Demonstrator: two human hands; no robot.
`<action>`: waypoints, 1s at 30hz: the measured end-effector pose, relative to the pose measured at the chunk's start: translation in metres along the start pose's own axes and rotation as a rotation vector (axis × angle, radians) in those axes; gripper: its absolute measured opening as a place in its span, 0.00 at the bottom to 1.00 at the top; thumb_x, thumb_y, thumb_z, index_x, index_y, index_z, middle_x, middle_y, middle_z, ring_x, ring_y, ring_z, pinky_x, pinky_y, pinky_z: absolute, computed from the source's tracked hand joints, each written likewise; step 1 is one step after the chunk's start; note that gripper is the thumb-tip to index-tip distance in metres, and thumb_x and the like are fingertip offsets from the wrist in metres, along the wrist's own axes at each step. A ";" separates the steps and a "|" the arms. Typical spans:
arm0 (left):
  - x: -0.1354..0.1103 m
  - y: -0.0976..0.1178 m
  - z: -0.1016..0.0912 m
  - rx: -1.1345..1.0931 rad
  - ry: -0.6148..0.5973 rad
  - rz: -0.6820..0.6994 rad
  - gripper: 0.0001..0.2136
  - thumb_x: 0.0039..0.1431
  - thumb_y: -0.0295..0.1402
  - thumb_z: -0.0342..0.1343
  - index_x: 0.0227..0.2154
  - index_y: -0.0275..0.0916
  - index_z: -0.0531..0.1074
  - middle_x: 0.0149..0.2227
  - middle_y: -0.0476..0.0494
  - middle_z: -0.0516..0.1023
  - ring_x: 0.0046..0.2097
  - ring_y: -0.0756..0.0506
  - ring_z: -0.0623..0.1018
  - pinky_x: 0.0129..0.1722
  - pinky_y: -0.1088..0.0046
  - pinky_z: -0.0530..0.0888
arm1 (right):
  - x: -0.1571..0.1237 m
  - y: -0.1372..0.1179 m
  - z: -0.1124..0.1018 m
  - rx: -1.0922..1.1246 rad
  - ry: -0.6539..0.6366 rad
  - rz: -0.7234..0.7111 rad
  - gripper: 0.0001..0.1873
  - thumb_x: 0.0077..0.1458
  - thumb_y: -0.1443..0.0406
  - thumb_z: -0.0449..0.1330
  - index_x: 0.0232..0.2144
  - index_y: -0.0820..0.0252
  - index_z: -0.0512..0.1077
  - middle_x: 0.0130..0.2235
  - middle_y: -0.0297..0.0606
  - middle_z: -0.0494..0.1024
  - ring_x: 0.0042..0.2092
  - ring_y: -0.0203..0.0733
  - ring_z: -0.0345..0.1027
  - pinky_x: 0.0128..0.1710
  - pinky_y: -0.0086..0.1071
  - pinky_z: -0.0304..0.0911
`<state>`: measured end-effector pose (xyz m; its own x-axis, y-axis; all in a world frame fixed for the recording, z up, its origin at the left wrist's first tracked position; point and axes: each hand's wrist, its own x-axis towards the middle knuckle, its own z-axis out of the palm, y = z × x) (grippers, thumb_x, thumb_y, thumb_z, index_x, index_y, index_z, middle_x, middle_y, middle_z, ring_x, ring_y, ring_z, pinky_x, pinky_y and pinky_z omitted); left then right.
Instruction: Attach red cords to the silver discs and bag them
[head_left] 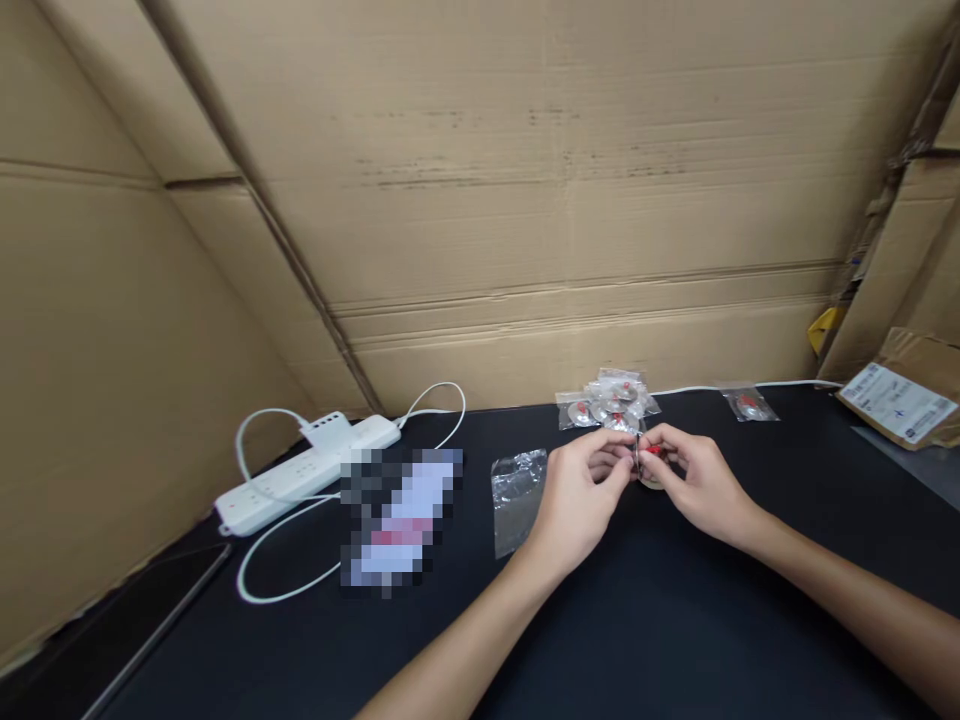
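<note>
My left hand (581,490) and my right hand (694,480) meet over the black table (675,620), fingers pinched together on a small metal ring with a red part (645,455). Something pale shows just under the fingers; I cannot make it out. An empty clear plastic bag (517,495) lies flat just left of my left hand. Behind the hands sits a pile of small clear bags (611,400) holding similar silver and red pieces. One more such bag (750,403) lies alone farther right.
A white power strip (307,470) with a looping white cable (270,590) lies at the left. A blurred-out object (401,520) rests beside it. Cardboard walls (525,200) enclose the table behind and left. A labelled cardboard box (904,400) stands at the right edge.
</note>
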<state>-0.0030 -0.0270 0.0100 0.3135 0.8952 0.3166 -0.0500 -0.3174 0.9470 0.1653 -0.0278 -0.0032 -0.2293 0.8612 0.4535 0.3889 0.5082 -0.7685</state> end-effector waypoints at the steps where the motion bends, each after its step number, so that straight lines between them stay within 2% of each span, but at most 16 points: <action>1: 0.000 -0.001 0.000 -0.013 0.001 -0.002 0.08 0.57 0.31 0.57 0.40 0.36 0.74 0.35 0.43 0.77 0.37 0.44 0.79 0.43 0.62 0.77 | 0.000 0.000 0.000 -0.028 0.001 -0.014 0.07 0.61 0.61 0.54 0.34 0.58 0.68 0.29 0.36 0.74 0.30 0.38 0.70 0.32 0.31 0.67; 5: 0.000 -0.002 0.001 -0.025 0.009 -0.023 0.08 0.55 0.31 0.59 0.38 0.36 0.73 0.33 0.44 0.77 0.35 0.45 0.79 0.42 0.62 0.77 | -0.001 0.000 -0.002 -0.090 -0.011 -0.068 0.06 0.61 0.63 0.54 0.34 0.58 0.69 0.29 0.36 0.75 0.30 0.39 0.70 0.31 0.31 0.66; 10: 0.001 0.001 -0.001 0.009 0.001 -0.035 0.06 0.55 0.31 0.58 0.36 0.37 0.73 0.31 0.46 0.75 0.33 0.46 0.79 0.39 0.65 0.77 | -0.001 -0.002 -0.003 -0.060 -0.037 -0.079 0.06 0.61 0.63 0.54 0.33 0.58 0.69 0.28 0.35 0.74 0.29 0.38 0.69 0.31 0.31 0.65; 17: 0.002 0.000 -0.001 0.094 -0.005 0.007 0.06 0.54 0.29 0.57 0.36 0.37 0.73 0.33 0.45 0.76 0.36 0.46 0.77 0.41 0.67 0.75 | 0.004 0.004 0.001 0.284 -0.097 0.142 0.13 0.57 0.56 0.59 0.29 0.60 0.67 0.25 0.32 0.70 0.27 0.35 0.66 0.29 0.29 0.64; 21: 0.000 0.003 -0.001 0.181 -0.029 0.061 0.07 0.57 0.27 0.55 0.38 0.38 0.73 0.36 0.43 0.76 0.38 0.45 0.77 0.43 0.65 0.75 | 0.006 0.005 0.002 0.400 -0.119 0.271 0.18 0.51 0.52 0.63 0.28 0.62 0.67 0.22 0.31 0.68 0.24 0.31 0.60 0.22 0.24 0.55; 25: -0.005 0.007 -0.002 0.408 -0.055 0.221 0.10 0.60 0.27 0.51 0.41 0.41 0.75 0.40 0.42 0.75 0.41 0.44 0.75 0.45 0.62 0.73 | 0.005 0.001 0.001 0.555 -0.164 0.431 0.21 0.47 0.51 0.66 0.28 0.63 0.66 0.22 0.28 0.66 0.20 0.26 0.50 0.19 0.23 0.44; 28: -0.007 0.009 -0.003 0.500 -0.074 0.280 0.13 0.62 0.28 0.48 0.46 0.43 0.74 0.41 0.42 0.75 0.41 0.43 0.74 0.46 0.62 0.72 | 0.005 0.000 0.001 0.626 -0.195 0.466 0.22 0.46 0.51 0.67 0.28 0.63 0.66 0.20 0.27 0.65 0.19 0.25 0.45 0.19 0.24 0.41; 30: -0.008 0.010 -0.003 0.503 -0.072 0.288 0.14 0.62 0.28 0.48 0.46 0.43 0.74 0.41 0.42 0.75 0.41 0.43 0.74 0.45 0.62 0.72 | 0.005 0.000 0.002 0.594 -0.177 0.433 0.21 0.47 0.51 0.66 0.28 0.62 0.65 0.21 0.28 0.65 0.19 0.26 0.49 0.19 0.24 0.44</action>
<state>-0.0085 -0.0359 0.0168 0.4184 0.7332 0.5360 0.3083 -0.6698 0.6755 0.1627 -0.0237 -0.0016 -0.3245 0.9458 0.0152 -0.0584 -0.0040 -0.9983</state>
